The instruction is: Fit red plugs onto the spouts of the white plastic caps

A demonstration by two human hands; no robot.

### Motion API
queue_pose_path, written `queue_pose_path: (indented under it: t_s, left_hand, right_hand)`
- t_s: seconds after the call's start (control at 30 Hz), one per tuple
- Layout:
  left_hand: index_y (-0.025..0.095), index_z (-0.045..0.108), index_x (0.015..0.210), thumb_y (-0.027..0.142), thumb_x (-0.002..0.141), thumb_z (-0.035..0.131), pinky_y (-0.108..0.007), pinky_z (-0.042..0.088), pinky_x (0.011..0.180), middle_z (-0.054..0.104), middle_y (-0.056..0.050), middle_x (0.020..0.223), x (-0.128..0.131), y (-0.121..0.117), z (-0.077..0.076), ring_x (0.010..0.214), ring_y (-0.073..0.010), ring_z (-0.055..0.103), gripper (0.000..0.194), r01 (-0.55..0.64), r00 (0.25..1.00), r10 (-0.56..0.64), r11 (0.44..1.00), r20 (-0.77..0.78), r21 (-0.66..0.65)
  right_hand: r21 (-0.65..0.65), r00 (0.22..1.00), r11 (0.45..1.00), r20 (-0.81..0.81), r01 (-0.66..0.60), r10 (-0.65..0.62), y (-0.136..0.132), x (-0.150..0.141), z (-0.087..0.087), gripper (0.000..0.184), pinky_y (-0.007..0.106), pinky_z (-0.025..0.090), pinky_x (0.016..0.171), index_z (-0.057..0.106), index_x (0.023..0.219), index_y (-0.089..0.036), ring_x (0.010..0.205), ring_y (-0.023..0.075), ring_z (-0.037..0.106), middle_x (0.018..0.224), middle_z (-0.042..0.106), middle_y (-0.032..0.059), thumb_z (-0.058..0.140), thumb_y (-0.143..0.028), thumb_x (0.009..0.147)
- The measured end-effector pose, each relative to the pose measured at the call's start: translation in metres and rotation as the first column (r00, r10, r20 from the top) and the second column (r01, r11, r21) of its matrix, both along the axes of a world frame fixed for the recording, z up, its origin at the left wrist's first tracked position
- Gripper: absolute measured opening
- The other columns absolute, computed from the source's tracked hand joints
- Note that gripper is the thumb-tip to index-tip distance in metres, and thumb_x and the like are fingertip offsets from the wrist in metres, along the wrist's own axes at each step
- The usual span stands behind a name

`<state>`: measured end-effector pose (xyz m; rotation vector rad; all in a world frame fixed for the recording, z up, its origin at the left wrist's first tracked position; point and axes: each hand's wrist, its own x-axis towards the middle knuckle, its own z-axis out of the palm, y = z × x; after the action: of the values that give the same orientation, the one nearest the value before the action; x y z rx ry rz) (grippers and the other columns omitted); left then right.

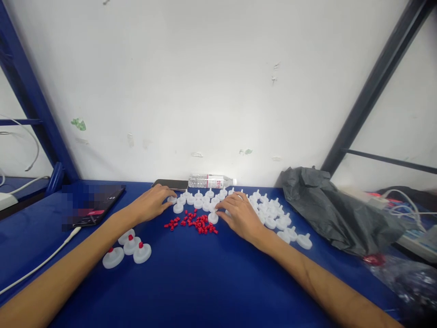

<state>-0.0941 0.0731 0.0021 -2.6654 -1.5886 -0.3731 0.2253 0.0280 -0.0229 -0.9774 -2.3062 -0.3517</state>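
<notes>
My left hand [155, 202] reaches to the left end of a group of white spout lids, its thumb and fingertips closed around one white spout lid [172, 199]. With thumb and forefinger, my right hand [241, 216] grips the spout of another white lid [213, 218] at the front of the group. Between my hands lies a loose pile of small red tip caps [201, 224]. Several more white spout lids [271, 222] spread behind and right of my right hand. Near my left forearm stand several lids, at least three with red tips [141, 253] on their spouts.
A clear plastic bottle [211, 181] lies against the wall, beside a dark phone [174, 184]. At left another phone [102, 209] is plugged into a white cable [44, 262]. A grey plastic bag [327, 205] and a clear bag [406, 282] lie at right on the blue table [191, 282].
</notes>
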Motion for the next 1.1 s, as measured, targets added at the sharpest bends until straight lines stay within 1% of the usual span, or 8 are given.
queue_pose_path:
  t_s: [0.17, 0.33, 0.5, 0.67, 0.77, 0.83, 0.97, 1.1]
  left_hand:
    - [0.024, 0.071, 0.107, 0.033, 0.09, 0.05, -0.037, 0.046, 0.094, 0.071, -0.008, 0.115, -0.001, 0.001, 0.002, 0.114, -0.0283, 0.058, 0.028, -0.017, 1.0, 0.017, 1.0, 0.01, -0.008]
    - [0.024, 0.07, 0.107, 0.034, 0.089, 0.051, -0.038, 0.046, 0.092, 0.071, -0.009, 0.112, 0.001, 0.0, 0.005, 0.112, -0.0283, 0.058, 0.028, -0.035, 0.999, 0.036, 0.999, 0.009, -0.021]
    - [0.023, 0.07, 0.107, 0.033, 0.089, 0.051, -0.038, 0.045, 0.091, 0.071, -0.009, 0.111, 0.002, -0.002, 0.007, 0.111, -0.0285, 0.057, 0.027, -0.027, 1.0, 0.027, 0.999, 0.011, -0.023]
    - [0.023, 0.07, 0.107, 0.035, 0.09, 0.051, -0.038, 0.046, 0.091, 0.071, -0.01, 0.109, 0.001, -0.002, 0.006, 0.109, -0.0282, 0.058, 0.028, -0.025, 1.0, 0.025, 1.0, 0.013, -0.015]
    - [0.024, 0.068, 0.113, 0.038, 0.089, 0.05, -0.039, 0.045, 0.092, 0.069, -0.01, 0.111, 0.002, -0.005, 0.014, 0.111, -0.0292, 0.057, 0.033, -0.043, 0.999, 0.043, 0.999, 0.014, 0.017]
    - [0.024, 0.069, 0.108, 0.04, 0.087, 0.051, -0.039, 0.046, 0.089, 0.069, -0.011, 0.11, 0.003, -0.011, 0.025, 0.111, -0.0304, 0.058, 0.032, -0.061, 0.998, 0.06, 0.998, 0.017, 0.025]
    - [0.024, 0.073, 0.088, 0.042, 0.079, 0.06, -0.032, 0.048, 0.072, 0.073, -0.006, 0.092, 0.004, -0.027, 0.044, 0.086, -0.0246, 0.066, 0.024, -0.033, 0.999, 0.035, 0.985, 0.012, -0.171]
    - [0.023, 0.073, 0.086, 0.043, 0.072, 0.069, -0.027, 0.045, 0.056, 0.073, -0.002, 0.077, 0.004, -0.036, 0.042, 0.068, -0.02, 0.065, 0.026, -0.014, 1.0, 0.011, 0.92, -0.011, -0.392]
  right_hand:
    - [-0.054, 0.999, 0.998, 0.042, 0.034, -0.031, 0.001, 0.001, -0.004, 0.019, 0.043, 0.039, 0.102, 0.067, 0.114, -0.023, 0.105, 0.0227, 0.062, 0.106, 0.073, 0.0055, 0.06, -0.027, 0.097]
    - [-0.104, 0.999, 0.994, 0.021, 0.04, -0.038, -0.005, -0.002, 0.002, 0.024, 0.043, 0.038, 0.104, 0.063, 0.121, -0.022, 0.105, 0.0218, 0.062, 0.105, 0.073, 0.0052, 0.051, -0.029, 0.101]
    - [-0.144, 1.0, 0.989, 0.014, -0.024, 0.026, -0.016, -0.007, 0.009, 0.023, 0.043, 0.037, 0.104, 0.066, 0.11, -0.023, 0.102, 0.0204, 0.063, 0.103, 0.073, 0.004, 0.05, -0.037, 0.101]
    - [-0.135, 0.999, 0.99, 0.032, -0.036, 0.041, -0.015, -0.007, 0.006, 0.02, 0.042, 0.04, 0.101, 0.066, 0.109, -0.023, 0.101, 0.0206, 0.064, 0.101, 0.073, 0.0042, 0.056, -0.037, 0.099]
    - [-0.132, 0.998, 0.99, 0.025, -0.051, 0.054, -0.011, -0.006, 0.004, 0.015, 0.041, 0.042, 0.101, 0.065, 0.107, -0.022, 0.099, 0.0192, 0.066, 0.102, 0.073, 0.0035, 0.056, -0.03, 0.1]
    - [-0.119, 0.998, 0.991, -0.008, -0.059, 0.059, -0.01, -0.006, 0.004, 0.013, 0.04, 0.044, 0.101, 0.064, 0.106, -0.022, 0.099, 0.0188, 0.067, 0.106, 0.073, 0.0034, 0.053, -0.027, 0.101]
    - [-0.127, 0.994, 0.992, -0.109, -0.017, 0.003, -0.013, -0.007, 0.005, 0.016, 0.036, 0.054, 0.086, 0.056, 0.115, -0.022, 0.096, 0.0209, 0.07, 0.108, 0.072, 0.0057, 0.046, -0.026, 0.103]
    - [-0.149, 0.989, 0.987, -0.141, -0.057, 0.036, -0.016, -0.008, 0.006, 0.016, 0.036, 0.057, 0.083, 0.053, 0.116, -0.021, 0.095, 0.0209, 0.07, 0.111, 0.07, 0.0064, 0.045, -0.023, 0.102]
